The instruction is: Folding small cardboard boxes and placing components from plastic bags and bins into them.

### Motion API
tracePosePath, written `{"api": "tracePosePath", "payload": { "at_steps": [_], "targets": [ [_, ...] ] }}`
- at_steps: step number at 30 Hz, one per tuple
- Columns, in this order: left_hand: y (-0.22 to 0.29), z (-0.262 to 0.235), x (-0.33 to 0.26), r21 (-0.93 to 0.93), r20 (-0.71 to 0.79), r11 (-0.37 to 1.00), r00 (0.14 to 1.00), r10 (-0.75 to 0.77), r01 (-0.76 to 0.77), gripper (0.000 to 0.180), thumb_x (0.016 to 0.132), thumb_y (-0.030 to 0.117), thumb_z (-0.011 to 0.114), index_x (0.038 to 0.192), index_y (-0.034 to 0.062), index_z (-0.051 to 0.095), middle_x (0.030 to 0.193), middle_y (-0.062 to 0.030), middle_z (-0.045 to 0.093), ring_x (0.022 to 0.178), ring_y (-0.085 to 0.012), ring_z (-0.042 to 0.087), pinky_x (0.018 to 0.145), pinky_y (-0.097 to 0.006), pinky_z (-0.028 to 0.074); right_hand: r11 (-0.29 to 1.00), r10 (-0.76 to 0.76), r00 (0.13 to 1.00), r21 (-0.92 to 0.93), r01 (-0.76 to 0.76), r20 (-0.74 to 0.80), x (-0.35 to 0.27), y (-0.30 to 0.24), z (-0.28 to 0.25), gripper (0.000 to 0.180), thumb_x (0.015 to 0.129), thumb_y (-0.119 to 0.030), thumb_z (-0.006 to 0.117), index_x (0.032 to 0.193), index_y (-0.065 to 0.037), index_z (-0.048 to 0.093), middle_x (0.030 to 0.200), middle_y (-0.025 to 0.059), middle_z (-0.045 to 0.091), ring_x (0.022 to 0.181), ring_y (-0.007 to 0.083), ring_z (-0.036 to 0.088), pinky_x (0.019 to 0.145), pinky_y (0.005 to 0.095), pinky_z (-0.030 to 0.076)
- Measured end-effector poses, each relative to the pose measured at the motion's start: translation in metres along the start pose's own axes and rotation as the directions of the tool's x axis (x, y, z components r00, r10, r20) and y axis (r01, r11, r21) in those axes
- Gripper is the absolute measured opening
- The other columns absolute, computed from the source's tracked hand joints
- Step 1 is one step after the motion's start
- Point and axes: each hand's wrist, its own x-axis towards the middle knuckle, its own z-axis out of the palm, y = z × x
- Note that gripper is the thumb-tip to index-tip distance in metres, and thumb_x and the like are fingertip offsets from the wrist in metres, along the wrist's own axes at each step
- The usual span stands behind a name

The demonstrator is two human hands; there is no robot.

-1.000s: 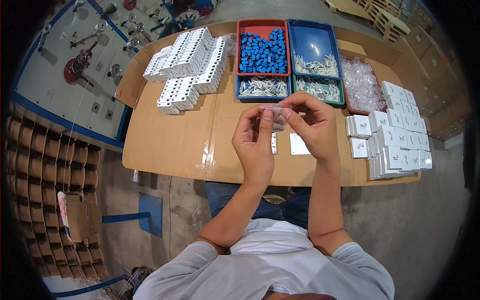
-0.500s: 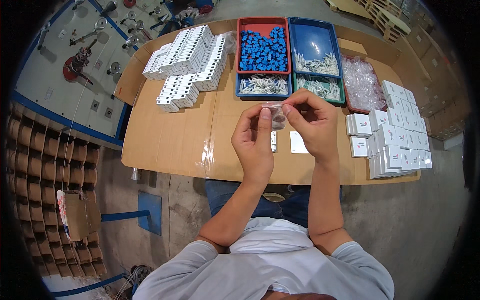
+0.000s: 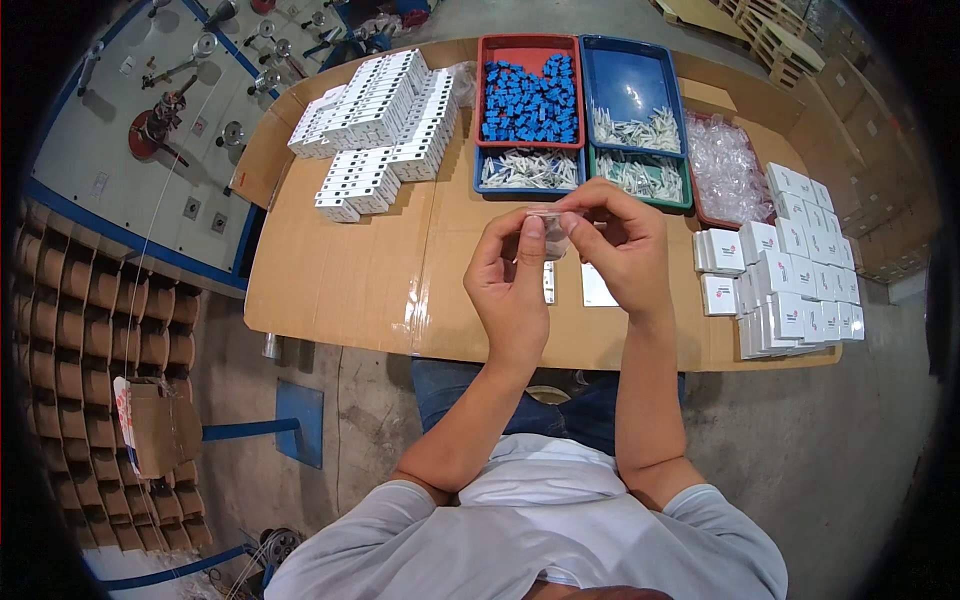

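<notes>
Over the front of the cardboard-covered table, my two hands hold a small clear plastic bag (image 3: 554, 243) between them. My left hand (image 3: 508, 285) pinches its left side with thumb and fingers; my right hand (image 3: 628, 255) pinches its top right corner. Whatever the bag contains is too small and shiny to make out. Below the bag, a flat white square (image 3: 596, 288) lies on the cardboard, partly behind my right hand. Beside it is a narrow white piece with dark marks (image 3: 549, 284), partly hidden by my left hand.
Behind my hands stand a red tray (image 3: 528, 44) of blue parts, blue (image 3: 625, 60) and green (image 3: 687, 190) trays of white sticks, and a red bin (image 3: 740, 222) of clear plastic pieces. White box stacks rise at left (image 3: 390, 120) and right (image 3: 800, 270). Cardboard (image 3: 350, 270) covers the table.
My right thumb and fingers have shifted slightly left along the top of the bag, closer to my left hand. The bag has turned a little; the rest looks the same.
</notes>
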Motion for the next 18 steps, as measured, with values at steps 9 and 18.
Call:
{"api": "tracePosePath", "payload": {
  "at_steps": [9, 18],
  "targets": [
    [0.010, 0.008, 0.002, 0.020, -0.038, 1.000, 0.999, 0.012, -0.011, 0.017, 0.103, 0.013, 0.065, 0.112, -0.0010, 0.067, 0.103, -0.0048, 0.071, 0.094, -0.0089, 0.065, 0.080, -0.025, 0.054, 0.998, -0.052, 0.999, -0.036, 0.051, -0.010, 0.001, 0.005, -0.002, 0.007, 0.091, 0.000, 0.072, 0.098, 0.001, 0.071, 0.090, 0.0002, 0.064, 0.077, 0.0033, 0.057, 0.065, 0.0184, 0.043],
    [0.004, -0.001, 0.002, 0.069, 0.003, 0.998, 1.000, -0.009, 0.009, 0.017, 0.104, 0.013, 0.063, 0.114, -0.0009, 0.065, 0.108, -0.0070, 0.071, 0.098, -0.0107, 0.066, 0.084, -0.026, 0.055, 0.999, -0.027, 1.000, -0.035, 0.028, 0.005, 0.000, 0.004, -0.002, 0.006, 0.092, 0.002, 0.072, 0.097, 0.002, 0.069, 0.092, 0.0009, 0.063, 0.081, 0.0046, 0.058, 0.070, 0.0191, 0.045]
  ]
}}
